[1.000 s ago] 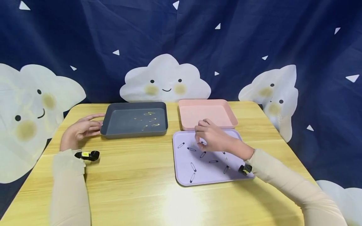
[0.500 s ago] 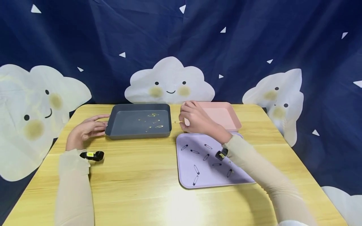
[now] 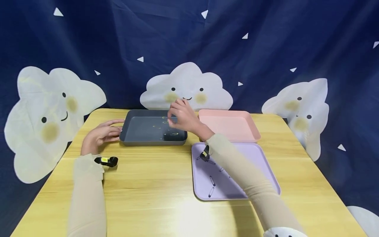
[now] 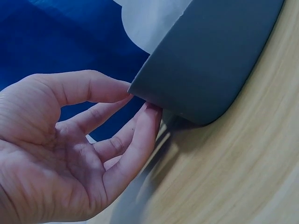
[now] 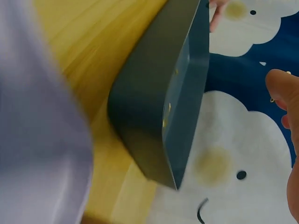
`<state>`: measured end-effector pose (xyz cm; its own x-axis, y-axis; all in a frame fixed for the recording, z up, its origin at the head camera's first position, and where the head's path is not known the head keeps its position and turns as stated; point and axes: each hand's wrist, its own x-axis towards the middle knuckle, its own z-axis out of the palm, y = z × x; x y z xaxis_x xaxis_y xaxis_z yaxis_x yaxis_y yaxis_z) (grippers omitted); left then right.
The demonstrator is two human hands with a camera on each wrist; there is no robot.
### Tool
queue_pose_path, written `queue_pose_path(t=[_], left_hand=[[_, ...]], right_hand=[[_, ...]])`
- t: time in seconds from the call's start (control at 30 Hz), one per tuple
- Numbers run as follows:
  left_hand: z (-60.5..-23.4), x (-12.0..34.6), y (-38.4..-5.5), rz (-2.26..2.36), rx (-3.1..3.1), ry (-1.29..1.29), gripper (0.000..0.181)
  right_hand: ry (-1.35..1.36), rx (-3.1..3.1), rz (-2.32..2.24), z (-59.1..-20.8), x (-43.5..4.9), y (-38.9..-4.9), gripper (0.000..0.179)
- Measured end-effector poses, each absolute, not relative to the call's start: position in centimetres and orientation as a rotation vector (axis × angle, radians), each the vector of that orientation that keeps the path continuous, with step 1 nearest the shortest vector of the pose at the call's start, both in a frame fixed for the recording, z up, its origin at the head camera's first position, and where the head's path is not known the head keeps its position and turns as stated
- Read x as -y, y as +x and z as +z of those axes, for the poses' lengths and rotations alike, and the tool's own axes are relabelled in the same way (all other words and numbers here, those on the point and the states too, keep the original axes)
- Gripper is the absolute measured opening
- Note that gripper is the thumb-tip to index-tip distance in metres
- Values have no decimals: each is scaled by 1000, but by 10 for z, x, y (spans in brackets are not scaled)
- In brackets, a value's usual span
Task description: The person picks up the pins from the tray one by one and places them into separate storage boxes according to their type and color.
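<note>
In the head view my left hand point(image 3: 103, 134) is at the left end of a dark grey tray point(image 3: 139, 143), fingers loosely bent. Its fingertips touch the outside of the tray near the rim point(image 4: 140, 84). My right hand point(image 3: 184, 117) is raised over the right side of this tray, thumb and fingertips together. Tiny gold parts of a safety pin point(image 5: 272, 100) show at its fingertips in the right wrist view; the rest is hidden. Several gold safety pins point(image 3: 174, 134) lie in the grey tray. Black safety pins point(image 3: 211, 192) lie on a lilac tray point(image 3: 201, 196), partly hidden by the right forearm.
A pink tray point(image 3: 228, 126) stands right of the grey one, behind the lilac tray. All three are on a wooden table point(image 3: 148, 184). A dark blue curtain point(image 3: 165, 36) with white clouds hangs behind the table.
My right hand has moved left from above the lilac tray, past the pink tray, to over the grey tray, carrying a gold safety pin. The left hand stays at the tray. The head view has shifted slightly.
</note>
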<state>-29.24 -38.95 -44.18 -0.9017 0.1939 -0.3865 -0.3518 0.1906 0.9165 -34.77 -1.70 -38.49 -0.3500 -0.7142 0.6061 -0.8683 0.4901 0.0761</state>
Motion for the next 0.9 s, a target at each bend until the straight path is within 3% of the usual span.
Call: queue_pose_path(t=[0.43,0.9], left_hand=[[-440,387,-292,1747,-2082,-187,72],[-440,384,-294,1773,-2061,-198,73]], right_hand=[[1269,2248,311,-410,81,-346,8],[1250,2243,214,-422,100,-340,10]])
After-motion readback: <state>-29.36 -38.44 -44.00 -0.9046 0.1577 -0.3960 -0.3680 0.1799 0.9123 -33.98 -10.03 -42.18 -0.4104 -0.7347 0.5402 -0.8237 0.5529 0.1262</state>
